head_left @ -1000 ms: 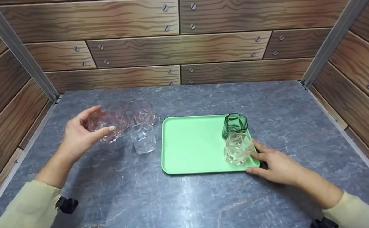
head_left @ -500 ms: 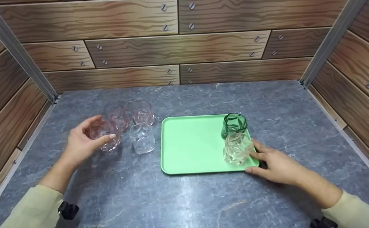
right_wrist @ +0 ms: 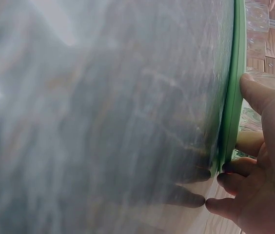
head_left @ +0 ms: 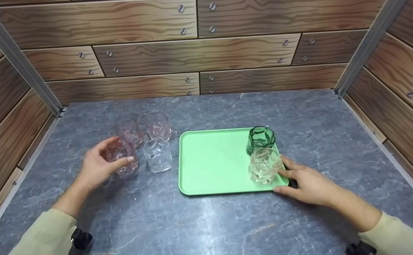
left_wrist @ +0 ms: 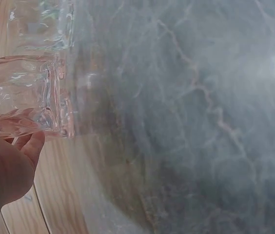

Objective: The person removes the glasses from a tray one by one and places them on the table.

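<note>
My left hand (head_left: pixel 97 169) grips a pink-tinted drinking glass (head_left: pixel 124 160), thumb on its near side and fingers round the far side. In the left wrist view, this pink glass (left_wrist: pixel 23 97) has a thick base that sits close to the tabletop. Beside it stands a clear glass (head_left: pixel 158 157). My right hand (head_left: pixel 307 184) holds the light green tray (head_left: pixel 211 161) at its near right corner, thumb along the front rim and fingers at the right edge. A dark green glass (head_left: pixel 260 140) and a clear glass (head_left: pixel 262 171) stand upright on the tray's right side.
Two more pink glasses (head_left: pixel 130 130) (head_left: pixel 158 126) stand behind the held one, at the back left. The grey marbled tabletop (head_left: pixel 206 223) is enclosed by wood-patterned walls (head_left: pixel 150 56), with metal posts (head_left: pixel 366 46) at the back corners.
My left hand has brought the pink glass nearer to me and slightly right, away from the other pink glasses. My right hand has stayed at the tray's corner.
</note>
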Motion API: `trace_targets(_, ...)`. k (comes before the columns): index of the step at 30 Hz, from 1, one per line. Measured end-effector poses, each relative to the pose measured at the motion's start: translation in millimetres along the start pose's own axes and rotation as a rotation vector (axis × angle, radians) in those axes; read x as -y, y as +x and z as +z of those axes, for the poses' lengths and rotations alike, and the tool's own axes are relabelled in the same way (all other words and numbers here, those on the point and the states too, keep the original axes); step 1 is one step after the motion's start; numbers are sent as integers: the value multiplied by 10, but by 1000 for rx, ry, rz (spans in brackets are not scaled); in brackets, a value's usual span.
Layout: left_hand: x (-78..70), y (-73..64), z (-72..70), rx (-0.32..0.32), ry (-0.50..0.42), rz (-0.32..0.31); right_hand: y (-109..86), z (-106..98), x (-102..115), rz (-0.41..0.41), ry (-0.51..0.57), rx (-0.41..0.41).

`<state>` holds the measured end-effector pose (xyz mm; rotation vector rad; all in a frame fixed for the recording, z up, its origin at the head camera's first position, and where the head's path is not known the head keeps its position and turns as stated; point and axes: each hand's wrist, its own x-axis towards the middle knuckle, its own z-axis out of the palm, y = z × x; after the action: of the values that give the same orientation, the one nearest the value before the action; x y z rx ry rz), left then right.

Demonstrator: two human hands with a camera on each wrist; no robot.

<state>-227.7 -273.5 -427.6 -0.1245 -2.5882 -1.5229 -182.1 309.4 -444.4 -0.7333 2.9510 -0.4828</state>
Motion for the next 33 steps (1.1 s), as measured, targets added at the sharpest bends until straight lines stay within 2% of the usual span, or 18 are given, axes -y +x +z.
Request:
trace_targets(10, 33, -4, 28, 28, 8, -44, 4, -15, 13, -6, 2, 4)
trace_targets(33, 91, 16, 91, 12, -13, -30, -4, -19, 23, -3, 6, -7)
